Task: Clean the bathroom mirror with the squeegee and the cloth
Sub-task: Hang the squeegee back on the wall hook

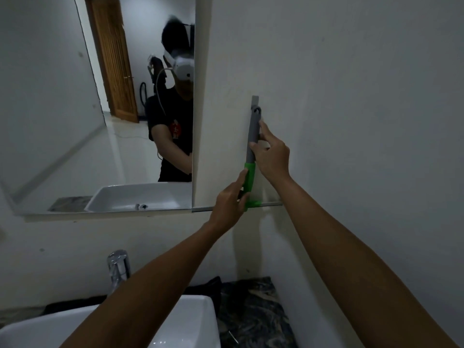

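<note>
The squeegee (253, 136) hangs upright on the white wall just right of the mirror (75, 121). It has a grey handle, a green neck and a long grey blade (272, 204) lying level at its bottom. The top loop of the handle sits at a small grey wall hook (254, 99). My right hand (272, 156) pinches the grey handle from the right. My left hand (231, 204) holds the green neck from the left. A dark cloth-like thing (208, 287) lies on the counter behind the basin.
A white basin (190, 320) and a chrome tap (118, 267) stand below me, on a dark marbled countertop (253, 312). The mirror shows a person with a headset, a wooden door and the basin. The wall to the right is bare.
</note>
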